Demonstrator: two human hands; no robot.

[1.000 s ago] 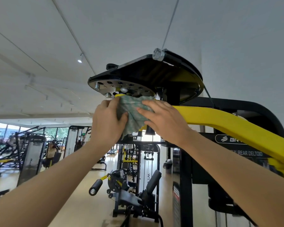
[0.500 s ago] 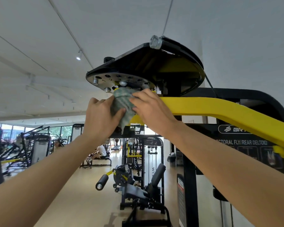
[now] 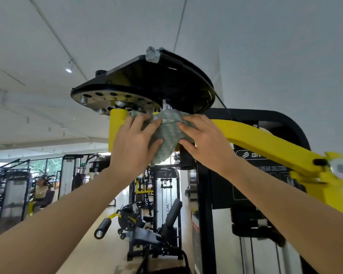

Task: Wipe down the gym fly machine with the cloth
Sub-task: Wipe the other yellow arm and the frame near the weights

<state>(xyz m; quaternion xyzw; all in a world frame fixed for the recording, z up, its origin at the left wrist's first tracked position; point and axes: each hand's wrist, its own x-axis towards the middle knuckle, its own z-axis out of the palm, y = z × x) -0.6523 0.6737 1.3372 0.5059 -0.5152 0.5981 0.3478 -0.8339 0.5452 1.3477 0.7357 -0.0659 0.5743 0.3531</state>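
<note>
Fingers [image 3: 142,121] of the left hand [image 3: 133,144] curl over a crumpled green-and-white woven cloth [image 3: 164,135], thumb pinching from beneath; the right hand [image 3: 207,144] clamps the cloth's other side the same way. It is bunched against the smooth yellow painted-metal arm [image 3: 265,139] of the fly machine, near the arm's squared left end, with a soft flap hanging below the arm. Just above the arm sits a flat round black selector plate [image 3: 147,82] with numbered holes and steel studs. Rightward the arm's bare surface runs to a blurred end, possibly a bracket.
</note>
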